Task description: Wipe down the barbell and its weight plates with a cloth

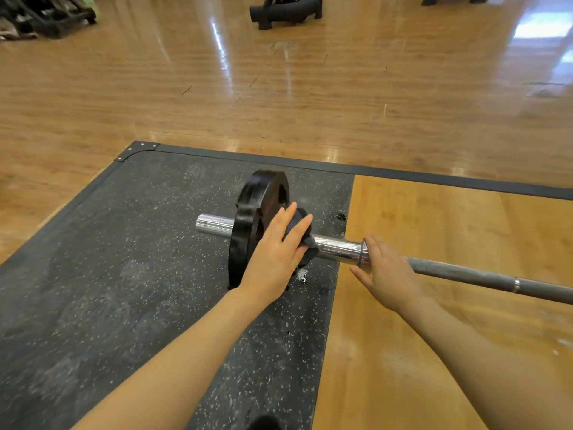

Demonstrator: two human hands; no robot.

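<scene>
A barbell point(338, 248) lies across the black rubber mat point(124, 243) and the wooden platform, its chrome sleeve pointing left. A black weight plate point(248, 212) stands upright on the sleeve. My left hand point(276, 252) presses a dark grey cloth point(297, 225) flat against the plate's inner face, fingers straight. My right hand point(387, 271) rests over the bar at the sleeve collar, fingers extended and wrapping down the near side. Part of the cloth hangs below my left palm onto the sleeve.
The speckled rubber mat has a metal-cornered black frame point(136, 150). Glossy wooden floor point(279, 88) spreads beyond it. Black gym equipment point(288, 10) stands far back centre, and more dark gear point(37, 17) sits at the far left.
</scene>
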